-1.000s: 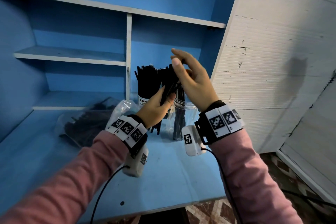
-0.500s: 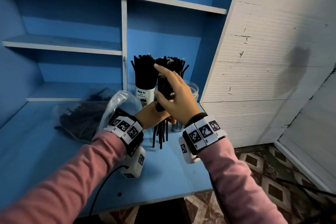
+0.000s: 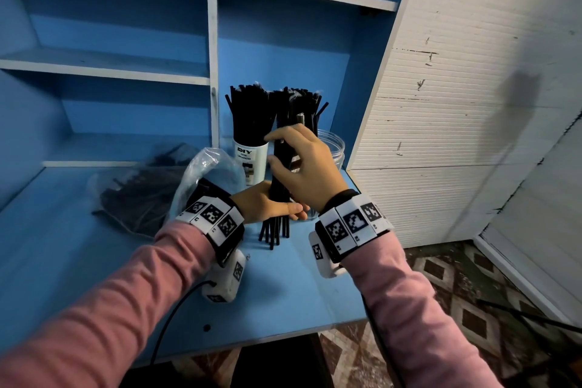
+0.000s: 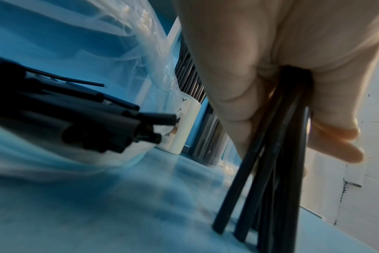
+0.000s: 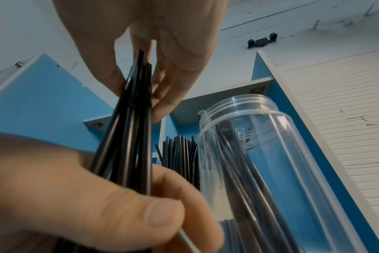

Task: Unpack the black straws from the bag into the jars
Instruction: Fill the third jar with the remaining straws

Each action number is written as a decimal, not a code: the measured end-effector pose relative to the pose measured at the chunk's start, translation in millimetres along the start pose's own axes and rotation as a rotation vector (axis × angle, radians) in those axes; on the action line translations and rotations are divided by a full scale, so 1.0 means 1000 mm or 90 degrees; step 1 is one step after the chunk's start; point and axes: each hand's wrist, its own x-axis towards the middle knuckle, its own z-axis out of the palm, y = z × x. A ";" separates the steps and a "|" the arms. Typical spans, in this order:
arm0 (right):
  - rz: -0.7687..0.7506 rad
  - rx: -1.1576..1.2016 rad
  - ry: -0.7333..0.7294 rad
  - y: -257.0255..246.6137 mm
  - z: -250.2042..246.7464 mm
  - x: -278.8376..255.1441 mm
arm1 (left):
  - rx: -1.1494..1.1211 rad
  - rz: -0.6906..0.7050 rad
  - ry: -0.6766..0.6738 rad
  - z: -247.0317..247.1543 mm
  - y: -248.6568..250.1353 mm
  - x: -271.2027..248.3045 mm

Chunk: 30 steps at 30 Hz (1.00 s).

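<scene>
Head view: the left hand [image 3: 267, 203] grips a bundle of black straws [image 3: 280, 186] low down, their ends standing on the blue desk [image 3: 94, 261]. Above it, the right hand [image 3: 302, 167] pinches the same bundle. Beside the right hand stands a clear jar [image 5: 270, 154]; left of the left hand lies the bag [image 3: 138, 192].

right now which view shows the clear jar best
The right wrist view: the clear jar fills its right half, threaded mouth open, a few black straws leaning inside. The head view shows only its rim behind the right hand. The left wrist view doesn't clearly show it.
</scene>
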 end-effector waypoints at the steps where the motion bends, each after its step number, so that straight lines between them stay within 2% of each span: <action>1: -0.001 -0.005 0.000 -0.001 -0.001 0.000 | -0.007 -0.009 -0.014 0.000 -0.001 -0.001; 5: 0.017 -0.009 -0.013 -0.001 -0.001 -0.002 | 0.009 -0.006 -0.004 0.001 -0.008 0.003; 12: 0.034 -0.002 -0.001 -0.005 -0.009 -0.002 | -0.083 -0.037 0.009 0.010 -0.011 0.003; 17: 0.173 0.157 0.078 -0.009 -0.024 -0.002 | -0.171 -0.043 0.141 0.012 0.000 0.003; 19: 0.214 0.170 0.074 -0.010 -0.028 -0.002 | -0.183 -0.007 0.164 0.009 0.009 0.003; 22: 0.208 0.086 -0.059 -0.013 -0.030 0.000 | -0.138 0.044 0.133 0.008 0.026 0.002; 24: 0.198 0.058 -0.102 -0.014 -0.030 0.003 | -0.094 0.051 0.136 0.010 0.031 0.004; 27: 0.184 0.041 -0.072 -0.013 -0.036 0.010 | -0.106 0.074 0.143 0.010 0.033 0.010; 30: 0.157 0.022 -0.031 -0.018 -0.046 0.020 | -0.138 0.112 0.206 0.009 0.035 0.016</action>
